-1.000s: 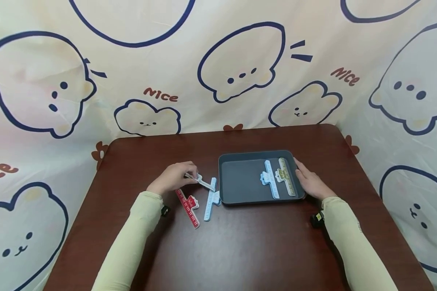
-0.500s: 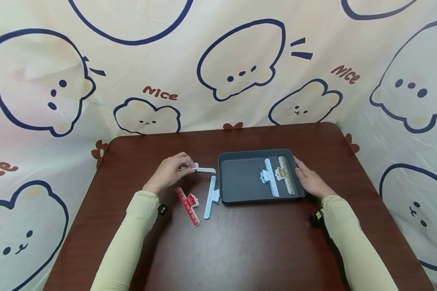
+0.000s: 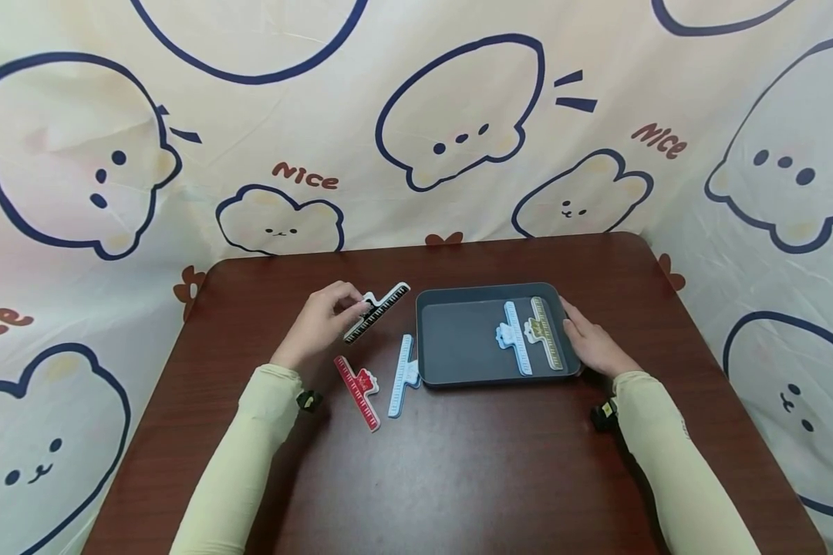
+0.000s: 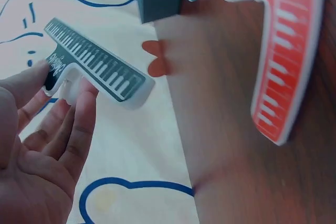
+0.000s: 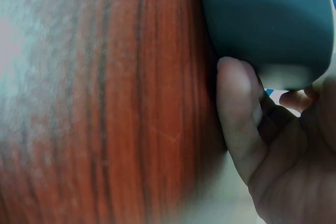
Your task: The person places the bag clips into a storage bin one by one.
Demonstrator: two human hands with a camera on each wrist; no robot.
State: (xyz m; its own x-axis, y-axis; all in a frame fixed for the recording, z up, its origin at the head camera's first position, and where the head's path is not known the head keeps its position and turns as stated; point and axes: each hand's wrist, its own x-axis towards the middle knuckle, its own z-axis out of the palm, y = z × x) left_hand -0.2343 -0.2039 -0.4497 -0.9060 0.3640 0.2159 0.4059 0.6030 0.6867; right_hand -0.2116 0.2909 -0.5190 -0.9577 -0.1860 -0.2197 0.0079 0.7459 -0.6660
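My left hand [image 3: 322,320] pinches the grip of a black-and-white clip [image 4: 94,59] between thumb and fingers. The clip has a long bar printed with piano keys and is raised, tilted, left of the tray. A red clip [image 3: 358,391] lies near that wrist, beside a light blue clip [image 3: 401,379] whose grip meets the tray's left wall. The dark grey baking tray [image 3: 458,339] holds another blue clip [image 3: 514,339] and a gold one [image 3: 544,336]. My right hand [image 3: 597,347] holds the tray's near right corner, thumb [image 5: 236,85] against its wall.
The brown wooden table [image 3: 430,478] has rounded far corners. A pale cloth [image 3: 361,216] with cartoon bears hangs behind it and along both sides. Both wrists wear black bands with small devices.
My left hand has drawn slightly back and up, turning the clip from edge-on so that its black keyed face shows. The right hand and tray stay where they were.
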